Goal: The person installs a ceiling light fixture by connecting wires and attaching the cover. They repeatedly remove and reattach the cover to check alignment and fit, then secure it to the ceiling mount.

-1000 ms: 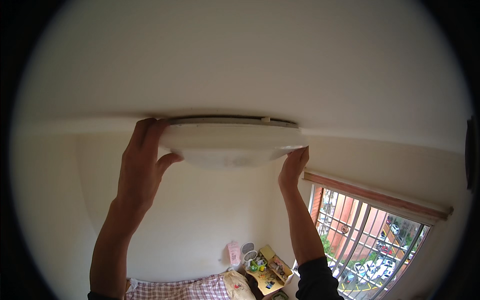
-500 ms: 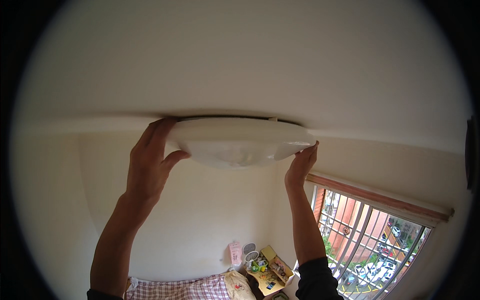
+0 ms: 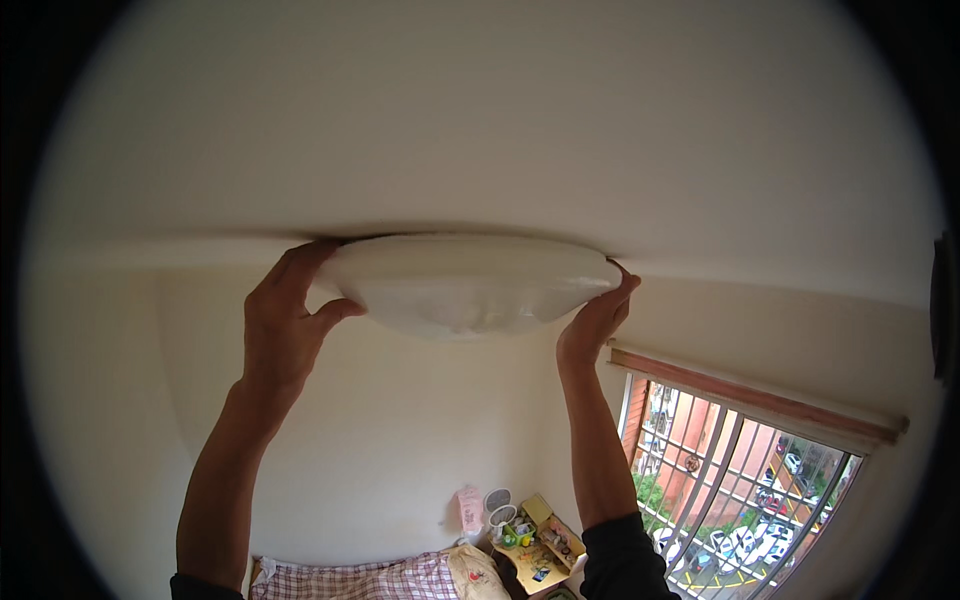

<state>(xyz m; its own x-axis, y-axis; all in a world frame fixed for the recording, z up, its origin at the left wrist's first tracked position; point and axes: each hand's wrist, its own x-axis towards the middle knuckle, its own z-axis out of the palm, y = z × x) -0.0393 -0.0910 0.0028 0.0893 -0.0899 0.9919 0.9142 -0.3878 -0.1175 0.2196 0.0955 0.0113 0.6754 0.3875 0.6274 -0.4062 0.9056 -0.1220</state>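
Note:
A round white ceiling lamp cover (image 3: 470,285) is held up against the ceiling between both of my hands. My left hand (image 3: 290,310) grips its left edge, thumb below on the curved face and fingers up at the rim near the ceiling. On the opposite side my right hand (image 3: 600,310) supports the right edge from below and outside, fingertips at the rim. The cover's upper rim sits close to the ceiling, with a thin dark shadow along it. What lies inside the cover is hidden.
The pale ceiling (image 3: 500,120) spreads overhead. To the lower right is a barred sliding window (image 3: 730,480) under a pinkish beam (image 3: 750,393). Far below are a bed with a checked cover (image 3: 360,580) and a small cluttered desk (image 3: 525,567).
Both hands and the cover have shifted slightly to the left. The dark gap and small tab at the cover's upper rim no longer show; the rim looks closer to the ceiling.

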